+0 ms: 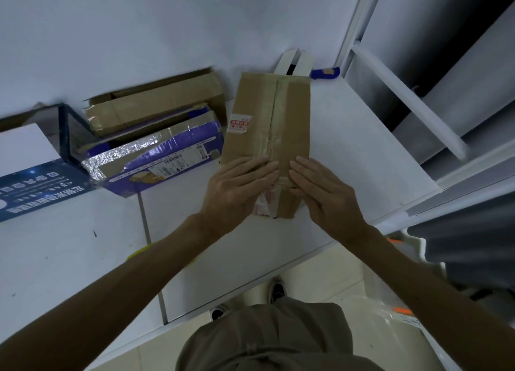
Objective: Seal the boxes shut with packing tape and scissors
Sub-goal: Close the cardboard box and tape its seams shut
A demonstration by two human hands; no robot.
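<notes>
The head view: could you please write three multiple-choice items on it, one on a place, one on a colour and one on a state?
1. Where does the purple box lie from the brown box? A) left of it B) right of it C) on top of it
2. What colour is the print on the brown box's white label? A) green B) red C) black
3. What are the left hand and right hand doing? A) gripping scissors B) lifting a flap C) pressing flat on the brown box
Answers: A, it lies leftward; B, the print is red; C, straight fingers flank the taped seam.
</notes>
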